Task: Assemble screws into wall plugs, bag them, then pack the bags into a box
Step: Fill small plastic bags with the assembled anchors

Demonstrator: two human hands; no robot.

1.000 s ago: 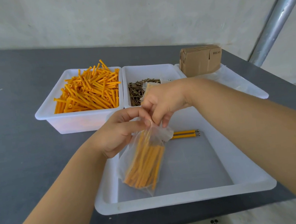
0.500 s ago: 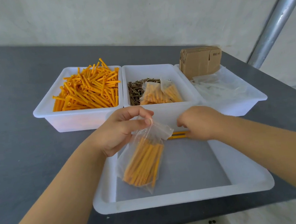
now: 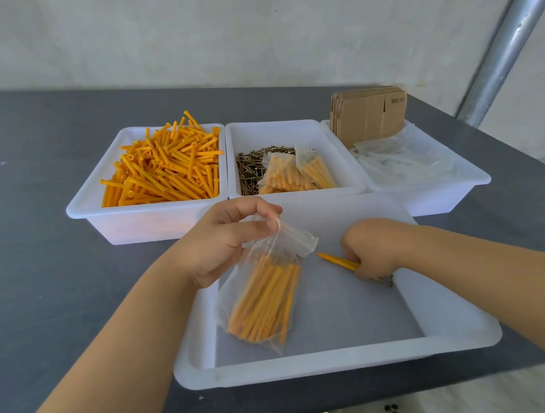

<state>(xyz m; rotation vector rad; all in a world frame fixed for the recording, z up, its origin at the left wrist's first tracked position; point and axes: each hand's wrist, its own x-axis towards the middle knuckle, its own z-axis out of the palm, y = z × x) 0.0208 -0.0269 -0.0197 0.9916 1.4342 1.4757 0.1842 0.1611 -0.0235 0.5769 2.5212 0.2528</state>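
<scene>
Left hand [image 3: 221, 242] pinching top edge of clear bag [image 3: 263, 294] of orange plugs, hanging over near tray [image 3: 314, 363]. Right hand [image 3: 374, 247] curled round orange plug [image 3: 335, 261] low in same tray; screw tip poking out behind fist. Behind: bin of loose plugs [image 3: 163, 174], bin of screws [image 3: 250, 171] with two filled bags [image 3: 294, 173], bin with empty bags [image 3: 400, 159] and flat cardboard boxes [image 3: 369, 112]. All on grey desk [image 3: 31, 231].
</scene>
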